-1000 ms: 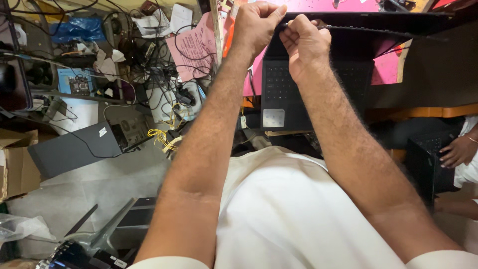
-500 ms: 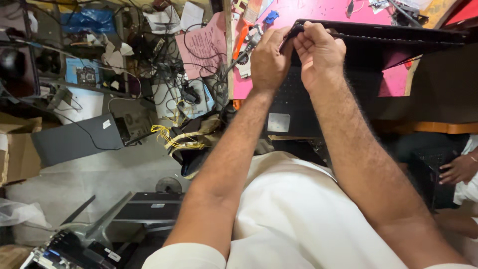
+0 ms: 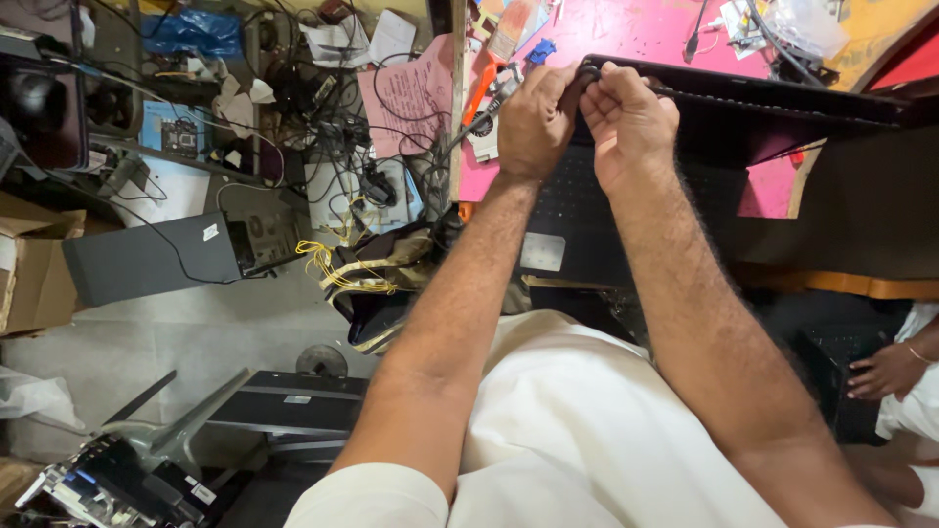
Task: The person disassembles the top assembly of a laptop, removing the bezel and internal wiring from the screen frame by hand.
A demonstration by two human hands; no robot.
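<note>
Both hands have come down and forward over the last second and now meet at the top left corner of the open laptop (image 3: 626,210). A second ago they were raised and a little apart; now the left hand (image 3: 536,122) and the right hand (image 3: 626,122) sit knuckle to knuckle, touching, at the near end of the raised lid (image 3: 782,103). The view has also dipped, so more of the pink bench (image 3: 636,34) shows beyond them.

Each grip is clenched. The left fingers curl around the lid's corner edge, with the thumb side pressed against the right hand. The right fingertips pinch a thin dark thing at that same corner; whether it is a bezel strip, a cable or the lid's own rim cannot be told, as the fingers hide it. That the hands have closed in and stopped suggests that the work has narrowed to this one corner, with fine pulling or pressing rather than reaching.

The laptop lies on the bench, its dark keyboard under the forearms, and the lid stands up and runs off to the right. Left of the bench, a tangle of cables (image 3: 342,108) covers a cluttered shelf, and a grey case (image 3: 147,259) lies on the floor. Another person's hand (image 3: 885,370) rests at the right edge, well apart.
</note>
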